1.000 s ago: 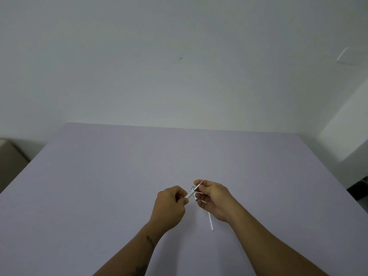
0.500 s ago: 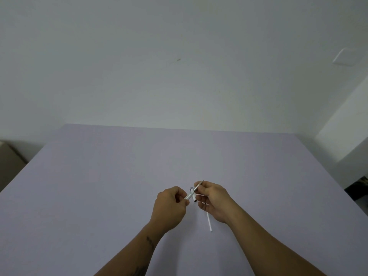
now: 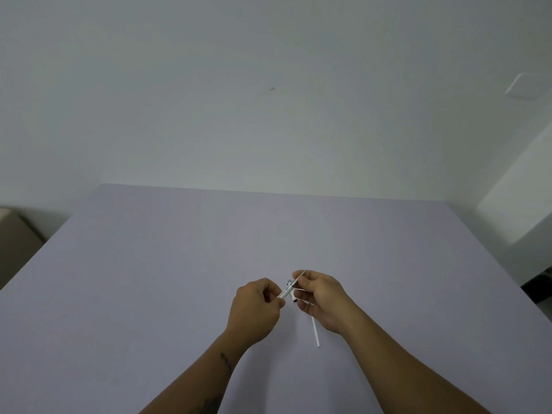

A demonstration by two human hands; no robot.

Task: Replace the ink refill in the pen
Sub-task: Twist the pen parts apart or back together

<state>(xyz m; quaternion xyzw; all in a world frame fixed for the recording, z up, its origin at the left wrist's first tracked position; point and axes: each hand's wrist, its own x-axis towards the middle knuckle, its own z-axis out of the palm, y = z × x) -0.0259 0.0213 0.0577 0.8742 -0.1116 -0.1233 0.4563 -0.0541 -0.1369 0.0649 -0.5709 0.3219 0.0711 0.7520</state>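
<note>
Here, both hands worked a pen and refill above the table.
Left hand [image 3: 257,312] was clenched on the white pen barrel [image 3: 286,293]; right hand [image 3: 321,300] pinched the thin refill [image 3: 299,277], which ran up-right out of the barrel. A second white refill [image 3: 315,331] stuck out below the right palm toward the near side; how it was held couldn't be told. Lavender table [image 3: 149,264] beneath, pale wall [image 3: 268,115] at the far side.
</note>
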